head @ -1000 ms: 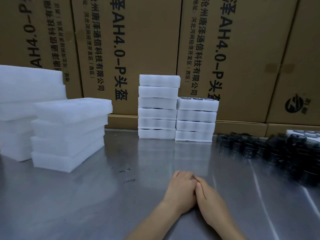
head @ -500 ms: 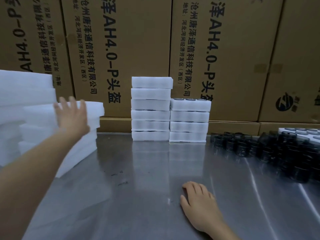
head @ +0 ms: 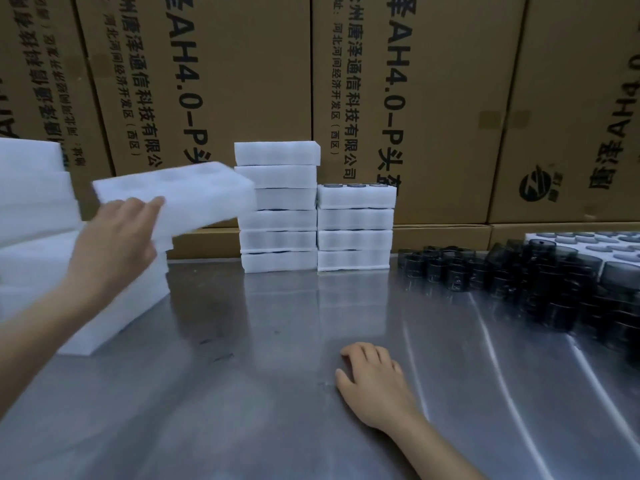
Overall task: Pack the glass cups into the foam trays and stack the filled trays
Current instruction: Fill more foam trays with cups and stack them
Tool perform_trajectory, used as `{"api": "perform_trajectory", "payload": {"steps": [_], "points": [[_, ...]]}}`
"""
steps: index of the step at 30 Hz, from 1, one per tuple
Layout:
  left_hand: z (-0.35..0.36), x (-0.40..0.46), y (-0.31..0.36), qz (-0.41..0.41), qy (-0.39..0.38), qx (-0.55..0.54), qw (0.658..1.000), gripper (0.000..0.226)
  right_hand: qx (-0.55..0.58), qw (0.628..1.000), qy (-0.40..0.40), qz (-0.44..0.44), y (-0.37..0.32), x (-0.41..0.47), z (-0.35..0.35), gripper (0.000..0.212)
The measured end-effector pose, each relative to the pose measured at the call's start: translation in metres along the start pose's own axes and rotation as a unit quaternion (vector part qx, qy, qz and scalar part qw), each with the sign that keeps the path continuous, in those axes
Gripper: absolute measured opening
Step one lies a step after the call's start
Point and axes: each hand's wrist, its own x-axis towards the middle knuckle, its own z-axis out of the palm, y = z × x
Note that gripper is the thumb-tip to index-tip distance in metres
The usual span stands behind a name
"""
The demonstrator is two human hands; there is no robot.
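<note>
Single head-worn wide-angle view. The camera looked forward and down from above the near edge of the counter [head: 263, 403], close over the right hand [head: 375, 382]; the left hand [head: 114, 244] lay farther out, and the cartons [head: 433, 98] beyond both hands closed the view.

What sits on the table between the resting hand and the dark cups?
Nothing: in the head view, only bare shiny table separates the right hand, lying flat, from the dark cups at the far right.

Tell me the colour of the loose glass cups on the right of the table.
Dark smoky grey, almost black, translucent glass cups; seen in the head view.
</note>
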Motion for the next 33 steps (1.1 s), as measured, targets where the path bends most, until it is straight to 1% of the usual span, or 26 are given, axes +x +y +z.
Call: {"api": "perform_trajectory", "payload": {"steps": [2, 3, 4, 6, 8, 10, 11, 13, 15, 16, 17, 18, 19, 20, 21, 22, 23, 24, 25, 26, 28, 29, 30, 31, 33], "points": [[-0.008, -0.026, 0.044, 0.013, -0.002, -0.105, 0.994, 0.070, 0.041, 0.999, 0.013, 0.014, 0.003, 0.004, 0.001, 0.035], [-0.009, -0.044, 0.066, 0.011, -0.009, -0.157, 0.987, 0.072, 0.093, 0.995, 0.031, 0.032, 0.005, 0.007, 0.001, 0.031], [-0.011, -0.065, 0.088, 0.010, -0.016, -0.207, 0.978, 0.071, 0.170, 0.982, 0.055, 0.066, 0.007, 0.010, 0.000, 0.029], [-0.010, -0.103, 0.125, 0.015, -0.035, -0.291, 0.956, 0.066, 0.330, 0.925, 0.122, 0.142, 0.013, 0.015, -0.005, 0.029], [-0.007, -0.130, 0.149, 0.021, -0.061, -0.352, 0.934, 0.067, 0.402, 0.877, 0.189, 0.184, 0.026, 0.019, -0.013, 0.027], [-0.004, -0.145, 0.163, 0.048, -0.080, -0.384, 0.919, 0.071, 0.471, 0.827, 0.227, 0.208, 0.041, 0.022, -0.024, 0.023], [-0.004, -0.148, 0.167, 0.073, -0.078, -0.383, 0.918, 0.073, 0.508, 0.798, 0.236, 0.223, 0.049, 0.025, -0.030, 0.022], [-0.005, -0.154, 0.172, 0.119, -0.084, -0.371, 0.917, 0.079, 0.594, 0.731, 0.222, 0.250, 0.064, 0.029, -0.040, 0.023], [-0.005, -0.158, 0.172, 0.148, -0.109, -0.381, 0.906, 0.083, 0.701, 0.646, 0.166, 0.252, 0.076, 0.028, -0.045, 0.022], [-0.004, -0.159, 0.172, 0.144, -0.114, -0.394, 0.901, 0.083, 0.747, 0.602, 0.137, 0.248, 0.083, 0.026, -0.047, 0.023], [-0.002, -0.157, 0.173, 0.107, -0.120, -0.426, 0.890, 0.084, 0.782, 0.561, 0.117, 0.245, 0.089, 0.024, -0.049, 0.027], [0.002, -0.153, 0.177, 0.031, -0.136, -0.485, 0.863, 0.083, 0.805, 0.530, 0.105, 0.244, 0.095, 0.021, -0.051, 0.032], [0.003, -0.147, 0.181, -0.089, -0.147, -0.560, 0.811, 0.080, 0.818, 0.511, 0.098, 0.245, 0.098, 0.019, -0.053, 0.035], [0.006, -0.138, 0.183, -0.222, -0.152, -0.633, 0.726, 0.074, 0.823, 0.504, 0.092, 0.246, 0.100, 0.017, -0.054, 0.038], [0.010, -0.131, 0.184, -0.331, -0.159, -0.690, 0.623, 0.068, 0.822, 0.506, 0.083, 0.247, 0.099, 0.016, -0.056, 0.039], [0.011, -0.127, 0.184, -0.383, -0.176, -0.728, 0.540, 0.061, 0.819, 0.513, 0.071, 0.246, 0.098, 0.015, -0.056, 0.040], [0.011, -0.125, 0.186, -0.385, -0.202, -0.754, 0.493, 0.059, 0.816, 0.522, 0.057, 0.243, 0.096, 0.014, -0.057, 0.041], [0.011, -0.123, 0.192, -0.376, -0.228, -0.764, 0.473, 0.059, 0.810, 0.533, 0.043, 0.240, 0.095, 0.014, -0.056, 0.042], [0.009, -0.122, 0.198, -0.362, -0.243, -0.764, 0.476, 0.057, 0.803, 0.546, 0.030, 0.237, 0.093, 0.013, -0.058, 0.042], [0.006, -0.121, 0.205, -0.360, -0.251, -0.755, 0.487, 0.054, 0.793, 0.563, 0.020, 0.234, 0.092, 0.012, -0.060, 0.041], [0.004, -0.122, 0.218, -0.338, -0.267, -0.714, 0.552, 0.057, 0.766, 0.599, 0.006, 0.233, 0.094, 0.008, -0.065, 0.034], [0.002, -0.124, 0.221, -0.324, -0.272, -0.701, 0.574, 0.060, 0.753, 0.616, -0.001, 0.233, 0.098, 0.007, -0.068, 0.031], [0.003, -0.126, 0.222, -0.312, -0.280, -0.697, 0.582, 0.063, 0.737, 0.633, -0.006, 0.235, 0.103, 0.005, -0.070, 0.032], [0.001, -0.124, 0.224, -0.296, -0.295, -0.706, 0.572, 0.063, 0.718, 0.654, -0.013, 0.239, 0.109, 0.004, -0.072, 0.033], [0.003, -0.116, 0.225, -0.306, -0.305, -0.727, 0.533, 0.051, 0.682, 0.686, -0.012, 0.254, 0.121, 0.002, -0.075, 0.034]]}}
